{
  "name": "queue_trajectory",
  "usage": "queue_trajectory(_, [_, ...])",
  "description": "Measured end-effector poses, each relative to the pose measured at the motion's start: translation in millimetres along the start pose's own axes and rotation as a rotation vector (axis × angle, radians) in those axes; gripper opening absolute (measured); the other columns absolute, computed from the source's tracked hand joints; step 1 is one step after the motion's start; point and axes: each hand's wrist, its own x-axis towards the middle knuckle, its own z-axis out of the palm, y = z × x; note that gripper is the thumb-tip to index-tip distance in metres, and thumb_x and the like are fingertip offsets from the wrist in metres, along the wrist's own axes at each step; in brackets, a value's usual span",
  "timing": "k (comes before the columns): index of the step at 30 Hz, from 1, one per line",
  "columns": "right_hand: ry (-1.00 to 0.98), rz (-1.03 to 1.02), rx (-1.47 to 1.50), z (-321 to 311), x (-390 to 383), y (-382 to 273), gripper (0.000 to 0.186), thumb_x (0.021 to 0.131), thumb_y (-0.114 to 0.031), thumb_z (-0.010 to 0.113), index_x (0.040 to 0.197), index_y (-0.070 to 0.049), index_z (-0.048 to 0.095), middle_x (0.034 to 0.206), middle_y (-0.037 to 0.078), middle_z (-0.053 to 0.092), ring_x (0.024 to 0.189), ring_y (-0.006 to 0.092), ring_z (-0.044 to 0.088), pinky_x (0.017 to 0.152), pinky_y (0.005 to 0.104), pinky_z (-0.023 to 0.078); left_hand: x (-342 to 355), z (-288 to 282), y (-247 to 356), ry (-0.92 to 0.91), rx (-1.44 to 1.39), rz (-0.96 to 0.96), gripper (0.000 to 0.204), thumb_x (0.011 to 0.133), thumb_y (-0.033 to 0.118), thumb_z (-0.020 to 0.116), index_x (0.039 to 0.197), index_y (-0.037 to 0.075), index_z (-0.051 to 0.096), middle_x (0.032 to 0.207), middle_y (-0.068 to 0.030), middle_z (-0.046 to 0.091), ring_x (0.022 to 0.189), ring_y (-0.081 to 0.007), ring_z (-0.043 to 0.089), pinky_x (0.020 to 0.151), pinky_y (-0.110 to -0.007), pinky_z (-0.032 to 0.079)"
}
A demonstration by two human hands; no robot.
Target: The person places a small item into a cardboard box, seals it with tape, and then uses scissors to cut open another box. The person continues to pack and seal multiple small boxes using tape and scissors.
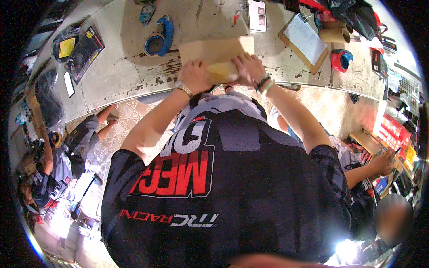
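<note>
A piece of brown wrapping paper (216, 50) lies at the near edge of the worktable in front of me. Its near part is a blurred, folded or rolled yellowish-brown section (222, 71). My left hand (195, 73) grips the left end of that section with curled fingers. At its right end my right hand (249, 69) is closed on the paper too, fingertips pressing on top. Whether anything lies inside the paper is hidden.
Blue tape rolls (156, 43) lie to the left, beyond them a packaged item (85, 54). On the right are a clipboard (304, 42), a cardboard tube (335, 35) and a red-and-blue tape dispenser (341, 60). A phone (257, 15) lies at the back. Other people are on both sides.
</note>
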Motion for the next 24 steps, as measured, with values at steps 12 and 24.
queue_trajectory(12, [0.025,0.053,0.091,2,35,7,0.089,0.056,-0.070,0.071,0.116,-0.007,0.054,0.116,0.012,0.054,0.111,0.0282,0.052,0.093,0.0438,0.042,9,5,-12,0.222,0.045,-0.045,0.084,0.056,0.055,0.080,0.123,0.014,0.051,0.118,-0.0093,0.056,0.114,-0.0306,0.051,0.099,-0.048,0.034])
queue_trajectory(24, [0.072,-0.103,0.170,0,64,-8,0.087,0.060,-0.066,0.072,0.120,-0.007,0.051,0.122,0.017,0.052,0.117,0.0358,0.049,0.099,0.0460,0.040,33,-17,-28,0.010,-0.094,0.000,0.090,0.053,0.058,0.081,0.122,0.006,0.054,0.125,-0.0143,0.054,0.121,-0.0305,0.048,0.104,-0.048,0.037])
